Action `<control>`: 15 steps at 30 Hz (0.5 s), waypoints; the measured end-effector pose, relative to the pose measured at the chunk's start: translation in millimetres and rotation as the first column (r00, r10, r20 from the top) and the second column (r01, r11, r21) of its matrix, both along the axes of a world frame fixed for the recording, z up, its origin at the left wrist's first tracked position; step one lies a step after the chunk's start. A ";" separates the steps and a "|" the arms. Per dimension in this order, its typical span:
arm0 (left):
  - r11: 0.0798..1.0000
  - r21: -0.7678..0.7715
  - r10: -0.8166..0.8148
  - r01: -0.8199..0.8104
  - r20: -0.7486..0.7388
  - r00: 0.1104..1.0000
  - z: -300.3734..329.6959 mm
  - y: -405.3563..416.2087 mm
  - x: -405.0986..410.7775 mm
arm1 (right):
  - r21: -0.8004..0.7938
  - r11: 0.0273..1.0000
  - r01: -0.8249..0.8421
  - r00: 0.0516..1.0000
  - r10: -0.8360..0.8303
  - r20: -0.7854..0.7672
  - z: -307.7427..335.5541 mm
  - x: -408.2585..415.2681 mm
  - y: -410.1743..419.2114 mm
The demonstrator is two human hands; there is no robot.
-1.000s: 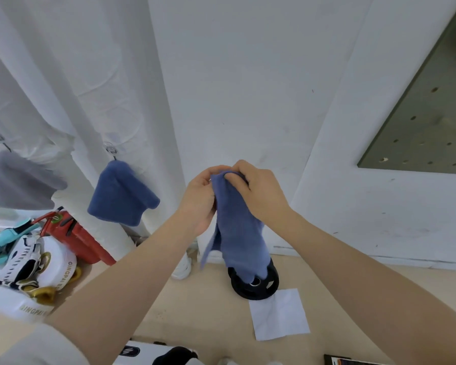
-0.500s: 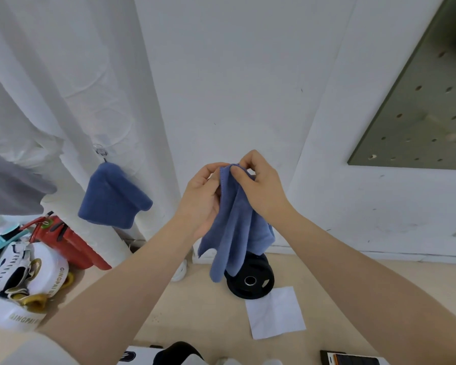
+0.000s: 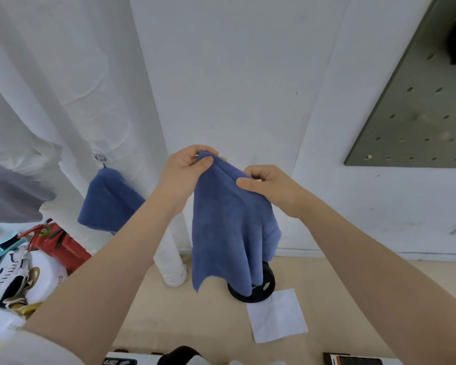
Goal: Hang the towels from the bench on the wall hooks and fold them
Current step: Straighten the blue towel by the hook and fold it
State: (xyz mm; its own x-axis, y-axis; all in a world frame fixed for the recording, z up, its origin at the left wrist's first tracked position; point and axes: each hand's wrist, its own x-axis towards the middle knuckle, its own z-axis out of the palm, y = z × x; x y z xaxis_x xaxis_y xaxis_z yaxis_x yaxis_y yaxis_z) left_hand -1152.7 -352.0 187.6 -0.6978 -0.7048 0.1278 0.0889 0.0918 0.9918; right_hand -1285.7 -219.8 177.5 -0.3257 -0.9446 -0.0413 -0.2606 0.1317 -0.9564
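A blue towel (image 3: 229,225) hangs in front of the white wall, held up by both hands along its top edge. My left hand (image 3: 184,175) pinches the towel's upper left corner between thumb and fingers. My right hand (image 3: 269,188) pinches the top edge a little lower and to the right. The cloth droops in loose folds below them. A second blue towel (image 3: 108,201) hangs from a clear wall hook (image 3: 100,156) on the left. A grey towel (image 3: 11,198) hangs at the far left edge.
A black weight plate (image 3: 266,285) and a white sheet of paper (image 3: 277,316) lie on the beige floor below. A red extinguisher (image 3: 61,246) and white gear (image 3: 19,277) sit at lower left. A green pegboard (image 3: 419,114) is on the right wall.
My hands have moved apart along the towel's top edge, spreading the cloth wider. The right hand slid right and down; the towel hangs more open than before.
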 end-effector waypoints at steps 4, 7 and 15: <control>0.973 0.102 0.211 -0.208 -0.024 0.977 0.2 -19.7 3.2 | 0.306 0.918 -0.253 0.967 0.237 0.090 -7.4 -7.8 15.4; 0.965 0.151 0.204 -0.215 0.084 0.975 -6.5 -21.0 2.4 | 0.460 0.863 -0.209 0.965 0.259 -0.048 -10.1 -11.0 17.7; 0.850 -0.231 -0.169 0.474 0.732 0.660 -16.2 14.0 -1.6 | 0.254 0.935 0.246 0.684 0.018 -0.729 -21.1 -7.0 -7.7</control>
